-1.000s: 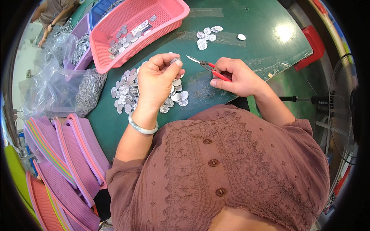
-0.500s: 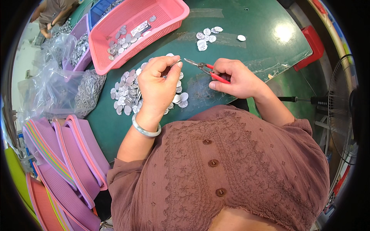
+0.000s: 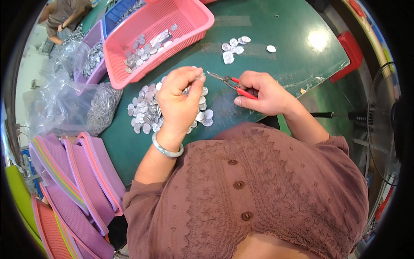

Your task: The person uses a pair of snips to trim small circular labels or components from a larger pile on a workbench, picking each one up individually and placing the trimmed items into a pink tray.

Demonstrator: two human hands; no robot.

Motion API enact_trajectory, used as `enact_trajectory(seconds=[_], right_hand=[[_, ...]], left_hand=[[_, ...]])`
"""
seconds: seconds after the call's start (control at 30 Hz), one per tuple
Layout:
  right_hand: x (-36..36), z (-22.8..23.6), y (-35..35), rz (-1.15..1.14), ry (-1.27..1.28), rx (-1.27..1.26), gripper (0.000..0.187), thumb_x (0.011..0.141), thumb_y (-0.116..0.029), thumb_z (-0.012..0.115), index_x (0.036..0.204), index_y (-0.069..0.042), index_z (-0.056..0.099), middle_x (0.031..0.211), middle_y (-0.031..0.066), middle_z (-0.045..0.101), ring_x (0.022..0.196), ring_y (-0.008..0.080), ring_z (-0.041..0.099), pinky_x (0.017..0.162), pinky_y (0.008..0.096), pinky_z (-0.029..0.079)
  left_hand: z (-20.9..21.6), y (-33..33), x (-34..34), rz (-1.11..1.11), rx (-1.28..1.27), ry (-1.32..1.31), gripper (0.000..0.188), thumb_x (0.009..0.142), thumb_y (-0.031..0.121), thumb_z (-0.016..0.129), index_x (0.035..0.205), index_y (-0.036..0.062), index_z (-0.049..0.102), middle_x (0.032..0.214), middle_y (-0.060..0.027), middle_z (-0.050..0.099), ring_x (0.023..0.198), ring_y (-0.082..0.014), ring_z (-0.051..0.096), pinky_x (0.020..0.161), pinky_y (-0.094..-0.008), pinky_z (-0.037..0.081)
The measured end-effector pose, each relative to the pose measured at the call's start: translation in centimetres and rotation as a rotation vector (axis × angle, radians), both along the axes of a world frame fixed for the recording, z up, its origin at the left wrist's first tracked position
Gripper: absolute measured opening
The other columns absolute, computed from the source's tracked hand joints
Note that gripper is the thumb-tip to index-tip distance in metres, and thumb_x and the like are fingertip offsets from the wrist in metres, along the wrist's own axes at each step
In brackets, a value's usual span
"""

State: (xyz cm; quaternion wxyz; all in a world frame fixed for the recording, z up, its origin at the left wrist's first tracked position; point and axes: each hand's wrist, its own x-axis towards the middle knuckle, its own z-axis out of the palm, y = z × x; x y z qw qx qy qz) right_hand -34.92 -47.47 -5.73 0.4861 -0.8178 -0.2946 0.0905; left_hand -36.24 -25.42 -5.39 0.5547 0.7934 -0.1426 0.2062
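Observation:
My right hand is wrapped round red-handled pliers; their narrow metal jaws point left toward my other hand. Thumb and forefinger of my left hand are pinched on a small metal piece, mostly hidden by the fingertips, just left of the plier tips. The jaws look apart from it. Beneath and around my left hand spreads a pile of flat silvery oval discs. A smaller group of similar discs lies farther off, with one single disc to its right.
A pink basket with loose discs stands at the far left of the green table. Beside it are a purple basket and a clear bag of metal links. Stacked purple baskets sit near left. A person works beyond.
The whole view has shifted slightly, so things sit a little lower and to the right. Both hands keep their grips, and the pliers stay close to the pinched piece.

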Motion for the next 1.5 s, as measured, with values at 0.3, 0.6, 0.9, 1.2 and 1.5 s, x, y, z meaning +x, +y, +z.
enact_trajectory(seconds=[0.3,0.6,0.9,1.2,1.5], right_hand=[[0.6,-0.6,-1.0,-0.058,0.226,0.113,0.023,0.071,-0.014,0.071,0.070,-0.002,0.052,0.071,0.0029,0.048,0.062,0.0120,0.044,0.055,0.0257,0.037],[1.1,-1.1,-0.9,-0.126,0.199,0.130,0.024,0.070,-0.020,0.069,0.068,-0.002,0.053,0.065,0.0012,0.042,0.062,0.0117,0.042,0.057,0.0267,0.035],[1.5,-2.1,-0.9,-0.126,0.386,0.293,0.021,0.072,-0.015,0.066,0.068,-0.001,0.052,0.068,-0.0009,0.046,0.063,0.0082,0.041,0.057,0.0226,0.033],[1.6,-2.0,-1.1,-0.106,0.392,0.284,0.022,0.073,-0.017,0.067,0.068,-0.002,0.052,0.068,-0.0015,0.044,0.063,0.0074,0.040,0.057,0.0227,0.031],[1.6,-1.8,-1.0,-0.118,0.407,0.272,0.022,0.073,-0.018,0.066,0.068,-0.002,0.052,0.067,-0.0023,0.045,0.063,0.0073,0.039,0.057,0.0226,0.031]], left_hand=[[1.5,1.1,2.0,-0.224,-0.616,0.899,0.015,0.085,0.011,0.059,0.097,0.0011,0.057,0.082,-0.0071,0.062,0.064,-0.0136,0.062,0.058,-0.0237,0.051],[9.5,2.4,16.5,-0.327,-0.905,0.483,0.006,0.082,-0.007,0.045,0.086,-0.0053,0.049,0.085,-0.0113,0.050,0.084,-0.0228,0.057,0.092,-0.0407,0.049],[12.0,3.8,20.2,0.193,0.070,0.253,0.030,0.080,0.009,0.055,0.107,-0.0026,0.054,0.089,-0.0127,0.062,0.073,-0.0160,0.060,0.062,-0.0279,0.049],[2.8,4.0,2.1,-0.117,1.036,0.447,0.038,0.070,0.020,0.068,0.104,0.0071,0.059,0.103,-0.0148,0.052,0.099,-0.0323,0.052,0.082,-0.0405,0.044],[0.5,4.5,1.1,-0.110,0.815,0.463,0.028,0.071,0.014,0.066,0.096,0.0050,0.058,0.099,-0.0135,0.050,0.096,-0.0322,0.052,0.079,-0.0403,0.045]])
